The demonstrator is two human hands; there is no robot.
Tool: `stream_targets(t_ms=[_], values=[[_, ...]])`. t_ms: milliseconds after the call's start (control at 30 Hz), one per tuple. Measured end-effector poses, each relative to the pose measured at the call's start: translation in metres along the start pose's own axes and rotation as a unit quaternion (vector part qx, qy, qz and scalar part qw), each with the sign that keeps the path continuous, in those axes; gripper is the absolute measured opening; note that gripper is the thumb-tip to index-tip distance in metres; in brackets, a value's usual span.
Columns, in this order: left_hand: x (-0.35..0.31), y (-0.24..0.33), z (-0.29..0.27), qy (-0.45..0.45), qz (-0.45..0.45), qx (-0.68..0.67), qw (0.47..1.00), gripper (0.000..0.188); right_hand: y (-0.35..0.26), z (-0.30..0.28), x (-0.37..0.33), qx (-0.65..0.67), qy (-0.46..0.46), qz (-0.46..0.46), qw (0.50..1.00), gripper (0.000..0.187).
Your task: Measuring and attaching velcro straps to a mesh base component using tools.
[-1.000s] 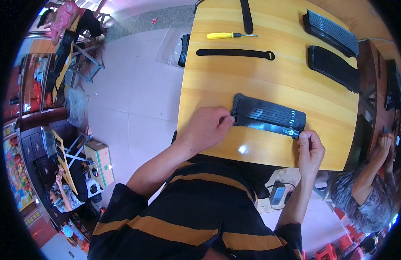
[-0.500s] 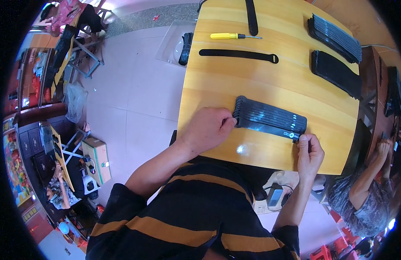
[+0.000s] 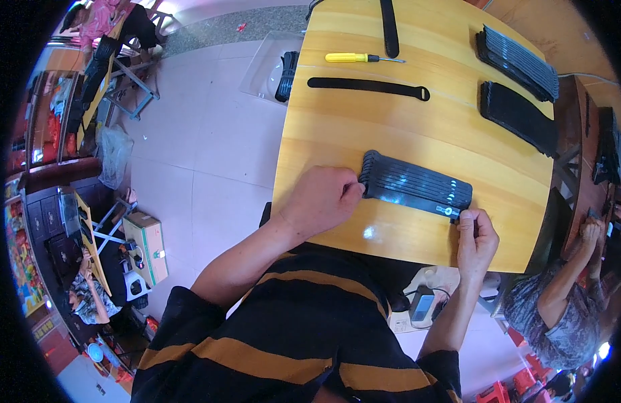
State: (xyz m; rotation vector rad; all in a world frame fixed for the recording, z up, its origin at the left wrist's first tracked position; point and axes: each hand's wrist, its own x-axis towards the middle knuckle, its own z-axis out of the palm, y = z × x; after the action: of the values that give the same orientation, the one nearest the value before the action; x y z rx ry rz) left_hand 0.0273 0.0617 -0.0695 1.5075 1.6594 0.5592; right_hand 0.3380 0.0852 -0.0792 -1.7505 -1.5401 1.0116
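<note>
On the wooden table in front of me lies a fanned-out row of black hook-and-loop straps, overlapping, with a small printed mark near the right end of each. My left hand is closed in a pinch at the near left end of the row. At the opposite end, my right hand pinches the near right corner of the nearest strap between thumb and fingers. Beyond them lies a single black strap with a looped end. Another strap reaches to the far edge.
A yellow-handled screwdriver lies beyond the single strap. Two stacks of black straps, one glossy and one matte, sit at the far right. A clear plastic bin stands left of the table. A co-worker's arm is at right.
The whole view has shifted very slightly. Both my hands keep their places at the two ends of the strap row.
</note>
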Motion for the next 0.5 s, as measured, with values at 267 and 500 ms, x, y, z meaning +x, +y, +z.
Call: stream_targets(t_ms=[267,500], values=[[-0.0004,0.0042,-0.0012,0.011,-0.009,0.006,1.000,0.026,-0.0012,0.0009,0.0011,0.000,-0.002,-0.006,1.000,0.024],[-0.0004,0.0006,-0.0002,0.013,0.000,0.021,1.000,0.026,-0.0050,0.0012,0.0001,-0.016,-0.007,0.007,1.000,0.026]])
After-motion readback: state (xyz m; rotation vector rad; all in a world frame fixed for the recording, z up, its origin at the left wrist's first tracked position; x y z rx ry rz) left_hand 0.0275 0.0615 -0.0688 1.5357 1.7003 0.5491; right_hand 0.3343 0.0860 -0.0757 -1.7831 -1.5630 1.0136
